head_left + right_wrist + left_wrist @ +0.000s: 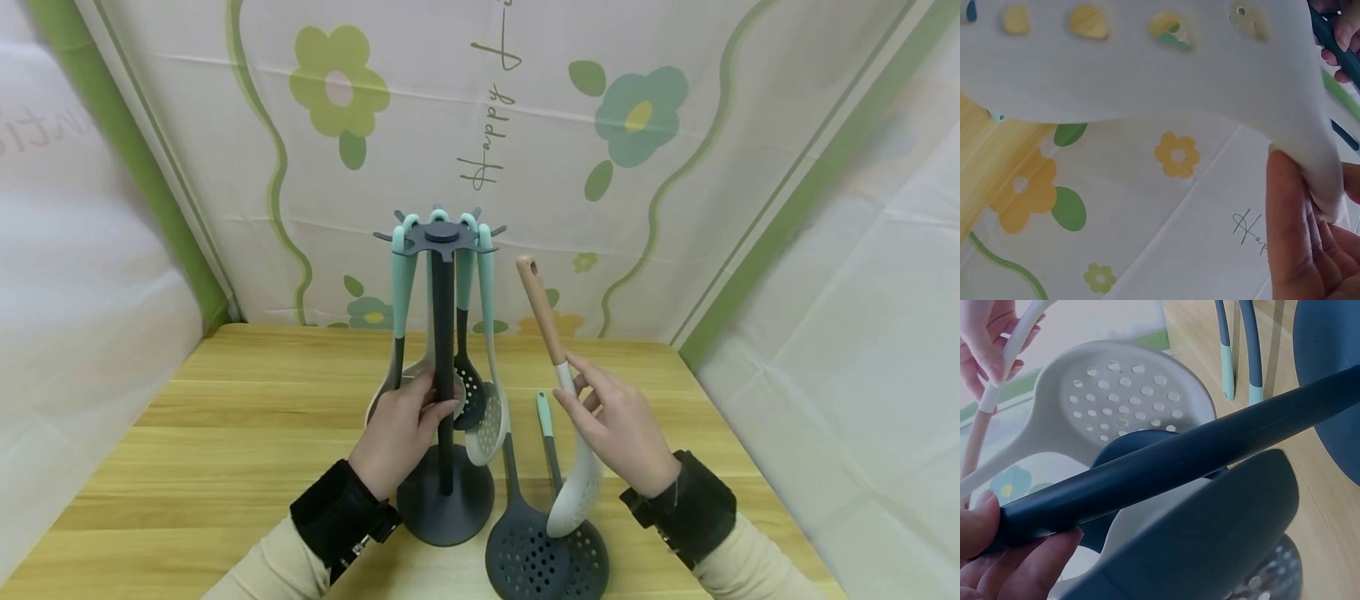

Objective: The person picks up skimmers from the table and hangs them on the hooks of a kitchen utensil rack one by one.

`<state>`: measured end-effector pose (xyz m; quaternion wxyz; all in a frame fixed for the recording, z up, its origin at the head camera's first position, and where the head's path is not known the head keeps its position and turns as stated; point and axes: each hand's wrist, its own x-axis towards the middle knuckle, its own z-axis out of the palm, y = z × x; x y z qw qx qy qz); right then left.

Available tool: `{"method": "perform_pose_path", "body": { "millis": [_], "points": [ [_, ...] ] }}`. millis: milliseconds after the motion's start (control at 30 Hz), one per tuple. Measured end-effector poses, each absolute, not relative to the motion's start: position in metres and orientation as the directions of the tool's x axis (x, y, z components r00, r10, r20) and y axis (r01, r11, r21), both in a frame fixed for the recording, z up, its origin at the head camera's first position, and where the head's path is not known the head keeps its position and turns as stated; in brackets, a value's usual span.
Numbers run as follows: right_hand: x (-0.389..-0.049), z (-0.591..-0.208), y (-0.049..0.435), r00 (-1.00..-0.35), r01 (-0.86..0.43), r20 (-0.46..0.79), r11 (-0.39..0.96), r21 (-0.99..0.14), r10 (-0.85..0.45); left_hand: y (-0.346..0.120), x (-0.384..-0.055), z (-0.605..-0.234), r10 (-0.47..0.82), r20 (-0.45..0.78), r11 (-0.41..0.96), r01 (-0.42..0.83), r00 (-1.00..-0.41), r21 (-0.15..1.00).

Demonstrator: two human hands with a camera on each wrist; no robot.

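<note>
My left hand (397, 433) grips the dark pole (444, 333) of a utensil stand, thumb and fingers around it in the left wrist view. My right hand (626, 425) pinches a white skimmer (581, 492) at its neck. Its wooden handle (542, 312) points up and its perforated head hangs down, to the right of the stand. In the right wrist view, the skimmer's holed head (1129, 69) fills the top. Several mint-handled utensils hang from the stand's hooked top (441, 233), among them a pale skimmer (487, 425) and a black slotted spoon (470, 396).
Two dark skimmers with holes, one in front (525, 550) and one partly behind it (592, 558), lie on the wooden table (247, 433) below the right hand. The stand's round base (442, 521) sits left of them. A flower-printed cloth (420, 108) rises behind the table.
</note>
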<state>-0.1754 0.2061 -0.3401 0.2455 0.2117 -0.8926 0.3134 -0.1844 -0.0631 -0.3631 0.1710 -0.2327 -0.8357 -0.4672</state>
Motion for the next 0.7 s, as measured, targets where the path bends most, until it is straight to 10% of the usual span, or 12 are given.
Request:
{"method": "perform_pose_path", "body": {
  "millis": [700],
  "points": [
    [-0.1712,-0.3342,0.2028,-0.749,-0.590,0.613,0.676,-0.442,-0.253,-0.0619,-0.1856,-0.3616,0.212,0.506,0.466,0.542,-0.836,0.699]
  ]
}}
